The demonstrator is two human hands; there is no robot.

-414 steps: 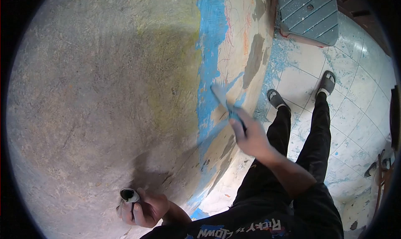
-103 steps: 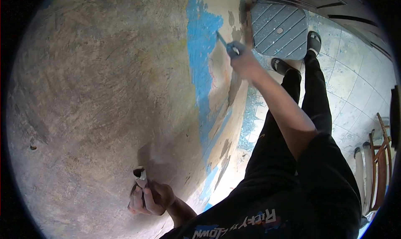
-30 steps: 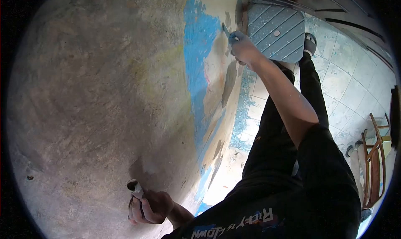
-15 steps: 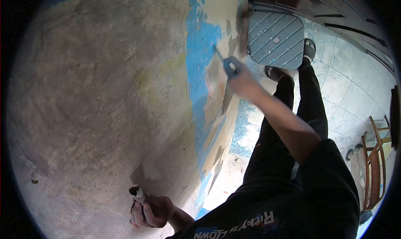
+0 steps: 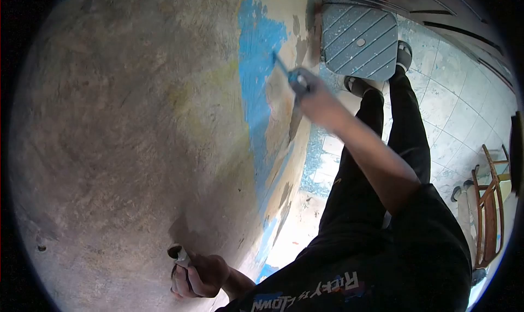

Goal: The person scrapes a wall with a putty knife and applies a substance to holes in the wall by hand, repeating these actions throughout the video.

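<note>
My right hand (image 5: 310, 93) is closed around the blue-and-dark handle of a scraper (image 5: 295, 78). Its thin blade is smeared by motion and points up and left, its tip over the right edge of a blue paint patch (image 5: 255, 66) on the wall. Low on the wall, my left hand (image 5: 199, 276) is wrapped around a short whitish tube-like piece (image 5: 184, 259) with a dark round open end. Bare grey-brown plaster (image 5: 120, 137) spreads over most of the wall, with cream paint (image 5: 300, 1) beside the blue.
A grey plastic stool top (image 5: 360, 42), speckled with paint, stands by the wall near my sandalled feet (image 5: 404, 55). Light floor tiles (image 5: 436, 102) carry blue flecks. To the right lies a wooden chair (image 5: 491, 214). Dark furniture (image 5: 436, 9) lines the top right.
The view has shifted slightly, so wall and stool sit higher. The scraper has moved a little up and left in view. My left hand keeps its grip in place.
</note>
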